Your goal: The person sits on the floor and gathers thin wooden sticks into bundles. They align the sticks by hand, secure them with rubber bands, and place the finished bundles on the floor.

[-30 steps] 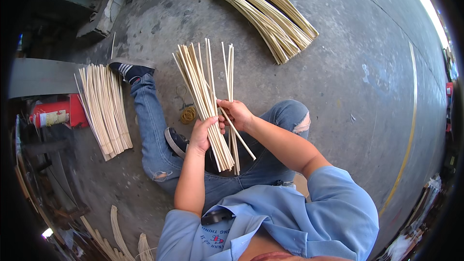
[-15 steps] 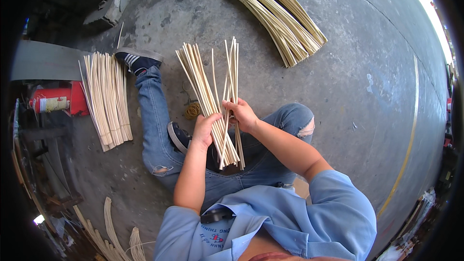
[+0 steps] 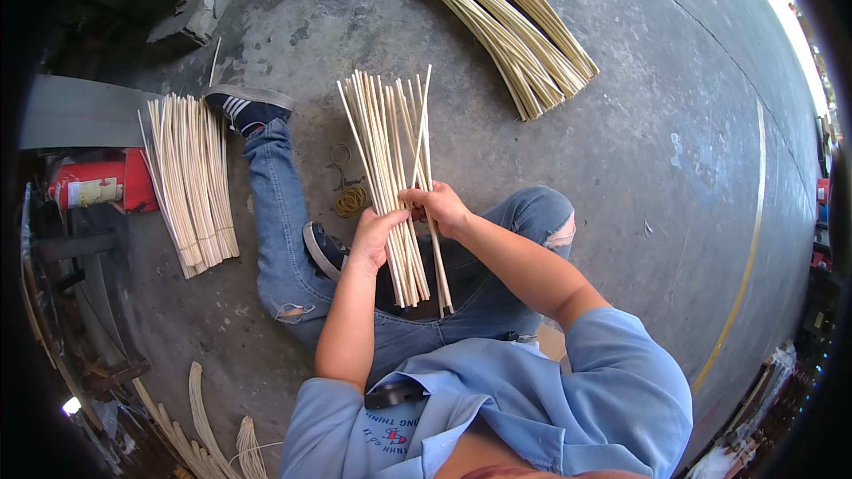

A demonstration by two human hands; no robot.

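Note:
My left hand (image 3: pixel 374 237) is wrapped round a thick bundle of pale rattan-like sticks (image 3: pixel 376 146) that stands nearly upright over my lap. Close against its right side, my right hand (image 3: pixel 441 208) pinches a few loose sticks (image 3: pixel 440 279) of the same kind, their tops leaning toward the bundle. The two groups meet near my fingers and spread apart at their lower ends. A small heap of thin yellowish-brown bands (image 3: pixel 350 202) lies on the floor just beyond my left hand.
A tied stick bundle (image 3: pixel 191 186) lies left by my shoe (image 3: pixel 251 106), next to a red container (image 3: pixel 98 182). More stick bundles (image 3: pixel 515 40) rest at the far right on the concrete floor (image 3: pixel 639 151). Curved strands (image 3: pixel 209 417) lie at the lower left.
Several sticks have passed from my right hand's group into the left-hand bundle, leaving fewer in the right. The bundle has become more upright, its top shifting right.

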